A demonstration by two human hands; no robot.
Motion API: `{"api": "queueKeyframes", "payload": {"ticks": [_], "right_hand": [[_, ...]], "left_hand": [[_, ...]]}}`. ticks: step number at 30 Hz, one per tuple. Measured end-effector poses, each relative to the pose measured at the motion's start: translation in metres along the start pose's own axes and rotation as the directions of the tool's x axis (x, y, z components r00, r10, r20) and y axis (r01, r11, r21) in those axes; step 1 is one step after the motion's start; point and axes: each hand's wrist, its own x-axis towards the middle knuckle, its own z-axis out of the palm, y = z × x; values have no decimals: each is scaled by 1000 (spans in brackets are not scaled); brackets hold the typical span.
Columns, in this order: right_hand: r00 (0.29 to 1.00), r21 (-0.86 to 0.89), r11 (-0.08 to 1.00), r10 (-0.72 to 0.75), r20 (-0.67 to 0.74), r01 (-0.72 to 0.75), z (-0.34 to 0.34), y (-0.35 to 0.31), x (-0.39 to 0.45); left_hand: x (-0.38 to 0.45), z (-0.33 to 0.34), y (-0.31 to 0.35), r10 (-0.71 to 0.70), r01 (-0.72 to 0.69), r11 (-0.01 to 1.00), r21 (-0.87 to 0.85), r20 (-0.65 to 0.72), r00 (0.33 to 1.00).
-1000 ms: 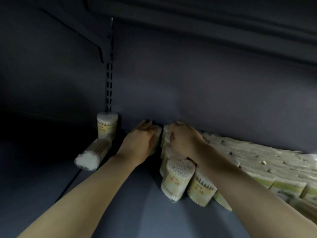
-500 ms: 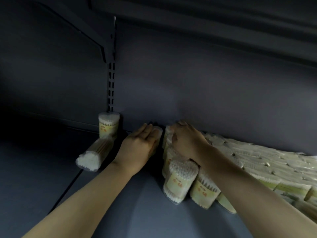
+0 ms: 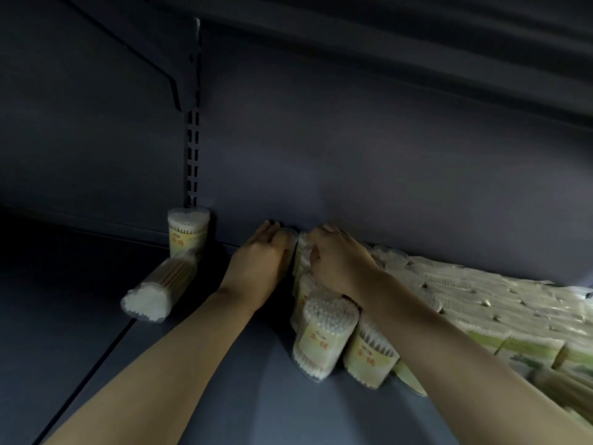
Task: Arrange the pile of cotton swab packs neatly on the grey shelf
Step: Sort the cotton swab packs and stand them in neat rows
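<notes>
Setting: dim grey shelf (image 3: 224, 396) with a grey back wall and a slotted upright (image 3: 193, 162) in the corner.
Left hand (image 3: 260, 264): reaches to the back wall, fingers straight and close together, laid flat against the left side of a pack at the rear (image 3: 288, 239).
Right hand (image 3: 337, 264): fingers curled down over the tops of the rear packs in the row; whether it grips one cannot be told in this poor light.
Row of packs (image 3: 324, 335): upright, touching one another, running from the wall toward the front, just right of the left hand.
Pile of packs (image 3: 481, 297): fills the right part of the shelf.
Upright pack (image 3: 188, 232): stands alone at the upright's foot.
Fallen pack (image 3: 160, 287): lies on its side just in front of it.
</notes>
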Motion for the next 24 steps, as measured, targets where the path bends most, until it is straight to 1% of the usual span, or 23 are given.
{"api": "queueKeyframes", "payload": {"ticks": [3,6,9,12,16,19,21,24], "right_hand": [[1000,-13,1000,15,7,-15,1,0,1],[1000,-4,1000,22,16,-22,0,1,0],[999,27,999,30,18,-30,-2,1,-1],[999,75,996,46,-23,-44,-3,0,-2],[994,181,982,71,-84,-55,-5,-2,-5],[991,215,975,77,-114,-51,-8,-6,-9],[987,221,975,62,-148,-28,-9,-11,-12],[982,242,970,47,-182,-1,-11,-21,-16]], "left_hand": [[2,3,0,-62,62,996,-68,4,998],[4,2,1,-99,99,991,-95,8,995],[3,-3,5,-128,132,986,-106,51,991],[-2,-10,5,-100,107,988,-108,70,993],[-14,-19,7,-57,65,995,-81,98,994],[-28,-28,11,-74,83,993,-83,104,992],[-38,-35,10,-111,118,991,-68,105,988],[-54,-48,7,-126,127,992,-25,28,992]]}}
